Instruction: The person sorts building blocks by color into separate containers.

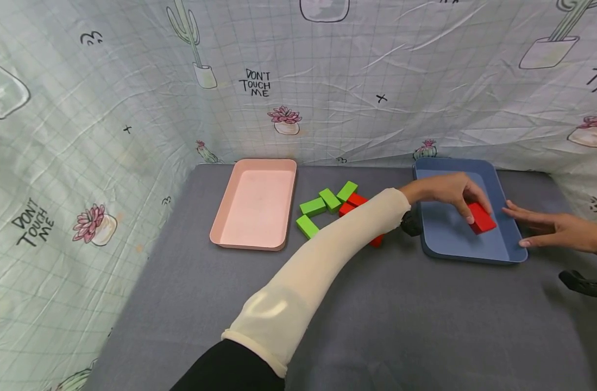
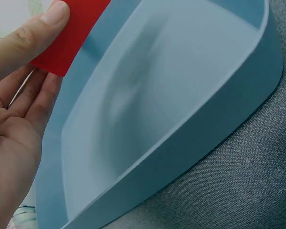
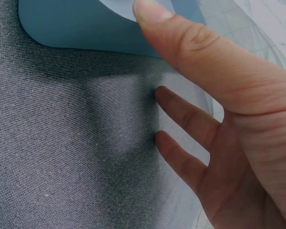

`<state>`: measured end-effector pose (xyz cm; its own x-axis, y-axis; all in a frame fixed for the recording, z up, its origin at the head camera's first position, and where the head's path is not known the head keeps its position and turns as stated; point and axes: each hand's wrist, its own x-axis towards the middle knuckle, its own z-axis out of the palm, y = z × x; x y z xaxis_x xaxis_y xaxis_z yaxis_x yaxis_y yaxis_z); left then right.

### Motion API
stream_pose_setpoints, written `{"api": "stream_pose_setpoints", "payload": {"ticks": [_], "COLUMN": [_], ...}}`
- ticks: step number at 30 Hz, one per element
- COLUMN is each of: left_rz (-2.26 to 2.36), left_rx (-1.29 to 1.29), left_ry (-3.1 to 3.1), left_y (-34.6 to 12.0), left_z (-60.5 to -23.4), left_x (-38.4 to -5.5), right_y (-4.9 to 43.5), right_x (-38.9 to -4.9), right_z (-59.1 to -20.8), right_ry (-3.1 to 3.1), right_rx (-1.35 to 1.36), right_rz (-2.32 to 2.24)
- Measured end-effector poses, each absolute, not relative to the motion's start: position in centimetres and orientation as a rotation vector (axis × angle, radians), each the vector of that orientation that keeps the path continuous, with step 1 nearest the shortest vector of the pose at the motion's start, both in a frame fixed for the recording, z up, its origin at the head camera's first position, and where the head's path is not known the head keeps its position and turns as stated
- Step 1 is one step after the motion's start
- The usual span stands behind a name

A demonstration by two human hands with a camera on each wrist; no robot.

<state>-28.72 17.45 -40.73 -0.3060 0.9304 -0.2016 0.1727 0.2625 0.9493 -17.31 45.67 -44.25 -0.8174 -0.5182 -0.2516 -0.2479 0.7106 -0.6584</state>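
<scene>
My left hand [image 1: 450, 190] pinches a red block [image 1: 482, 218] above the floor of the blue tray [image 1: 454, 239]. In the left wrist view the thumb lies on one face of the red block [image 2: 78, 36], with fingers behind it. At the tray's right side is my right hand [image 1: 562, 228], its fingers extended. The right wrist view has its thumb [image 3: 181, 40] over the tray's edge and two other fingers near the grey cloth; whether the thumb presses the rim I cannot tell.
A pink tray [image 1: 254, 206] lies on the left of the grey cloth [image 1: 425, 326]. Between the trays are several green blocks [image 1: 313, 206] and some red blocks [image 1: 356, 200], partly hidden by my left sleeve [image 1: 322, 266]. A printed curtain [image 1: 347, 81] hangs behind.
</scene>
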Motion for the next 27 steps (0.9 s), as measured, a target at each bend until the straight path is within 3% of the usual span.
{"api": "stream_pose_setpoints", "payload": {"ticks": [27], "left_rz": [0.845], "left_rx": [1.155], "left_ry": [1.709], "left_y": [19.5], "left_z": [-42.1], "left_x": [-28.4], "right_y": [45.9], "right_x": [-17.7], "right_z": [-44.5], "right_ry": [2.489], "right_rx": [-0.542], "right_rz": [-0.873]}}
